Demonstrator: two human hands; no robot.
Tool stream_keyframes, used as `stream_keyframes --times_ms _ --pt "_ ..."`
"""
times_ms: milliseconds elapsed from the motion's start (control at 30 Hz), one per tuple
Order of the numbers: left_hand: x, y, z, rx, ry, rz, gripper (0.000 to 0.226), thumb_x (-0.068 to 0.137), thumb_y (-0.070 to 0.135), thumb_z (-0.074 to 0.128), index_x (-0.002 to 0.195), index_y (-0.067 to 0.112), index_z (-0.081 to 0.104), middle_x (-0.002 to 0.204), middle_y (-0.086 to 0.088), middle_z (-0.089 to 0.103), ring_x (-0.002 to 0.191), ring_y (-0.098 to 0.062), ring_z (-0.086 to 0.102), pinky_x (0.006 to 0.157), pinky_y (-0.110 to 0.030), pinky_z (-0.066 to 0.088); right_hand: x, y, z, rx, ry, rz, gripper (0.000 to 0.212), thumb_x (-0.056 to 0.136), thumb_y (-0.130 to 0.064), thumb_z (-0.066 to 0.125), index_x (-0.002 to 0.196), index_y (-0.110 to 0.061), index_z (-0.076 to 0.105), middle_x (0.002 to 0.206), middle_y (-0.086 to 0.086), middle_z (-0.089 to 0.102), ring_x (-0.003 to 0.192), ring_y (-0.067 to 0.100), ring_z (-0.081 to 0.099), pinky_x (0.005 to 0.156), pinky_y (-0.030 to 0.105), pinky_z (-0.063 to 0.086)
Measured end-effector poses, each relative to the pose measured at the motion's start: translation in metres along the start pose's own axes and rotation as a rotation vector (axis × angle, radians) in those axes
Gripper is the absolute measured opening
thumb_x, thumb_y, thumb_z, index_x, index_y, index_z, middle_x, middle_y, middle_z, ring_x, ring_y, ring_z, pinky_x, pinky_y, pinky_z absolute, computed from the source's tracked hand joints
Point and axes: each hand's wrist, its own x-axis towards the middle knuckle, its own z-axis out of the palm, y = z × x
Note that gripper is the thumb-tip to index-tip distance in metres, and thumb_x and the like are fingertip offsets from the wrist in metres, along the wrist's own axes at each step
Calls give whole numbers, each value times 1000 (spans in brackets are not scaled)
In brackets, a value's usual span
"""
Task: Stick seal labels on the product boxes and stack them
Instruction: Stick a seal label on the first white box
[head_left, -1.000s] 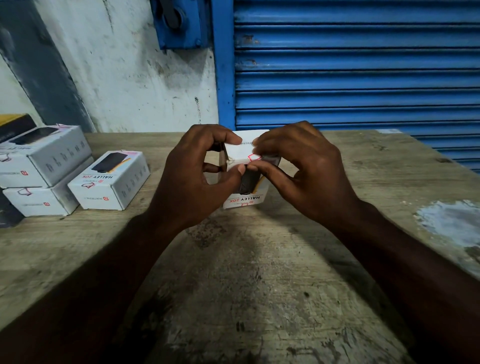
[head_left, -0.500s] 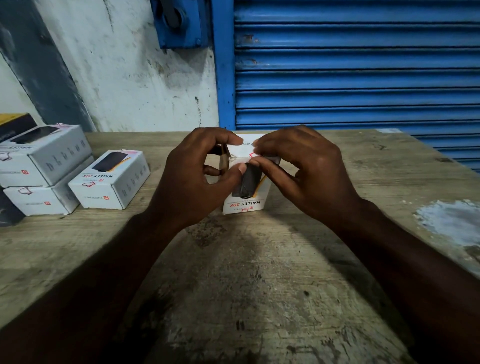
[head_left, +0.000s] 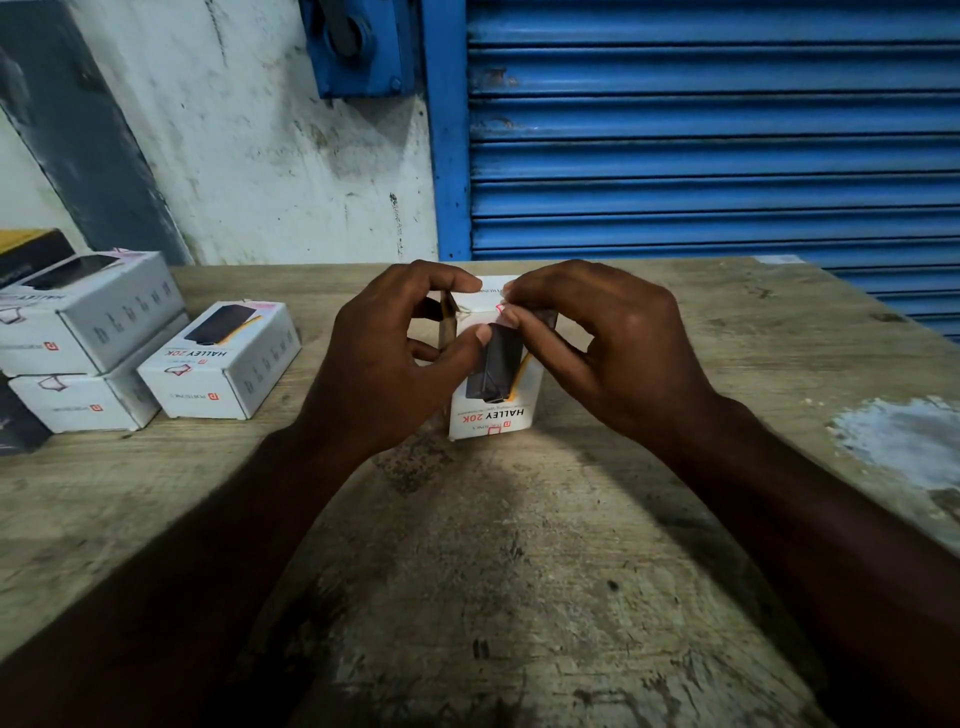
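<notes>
A white product box printed "HALLEY 20K" stands on end on the wooden table, tilted toward me. My left hand grips its left side, thumb on the front face and forefinger over the top. My right hand holds the right upper corner, and its fingertips press a small red-edged seal label at the top edge. Most of the label is hidden under my fingers.
At the left stand two stacked white boxes and a third white box beside them, each with a label. A dark box sits at the far left edge. A blue roller shutter and a white wall rise behind the table.
The box has settled slightly lower onto the table, and my right fingertips have slid along the top edge over the label. Both hands keep their hold.
</notes>
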Motion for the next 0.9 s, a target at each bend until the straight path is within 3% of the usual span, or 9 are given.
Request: stream_keyframes --times_ms 400,633,733,900 --pt "0 2 1 23 21 -39 33 87 25 75 117 21 64 112 11 61 99 1 63 60 -12 52 -3 1 5 -14 27 -37 15 98 -14 67 107 -5 76 107 6 76 98 23 73 77 45 58" --pt "0 3 1 30 31 -53 33 87 27 75 118 20 65 113 9 62 99 -2 64 58 -12 52 -1 -4 8 -131 58 -15 15 98 -18 66 105 -7 74 100 6 74 87 25 71 76 40 55" --pt "0 2 1 26 33 -61 34 88 26 75 119 18 65 114 9 62 98 -2 64 58 -13 52 -1 -3 8 -88 61 37 14 99 -18 64 103 -7 72 96 6 72 82 26 69 70 44 56" --pt "0 1 1 25 34 -71 33 87 27 74 119 20 65 116 9 63 98 -1 64 58 -12 52 -2 0 6 -49 23 -1 19 98 -19 67 108 -4 72 104 9 73 92 26 71 74 46 57"
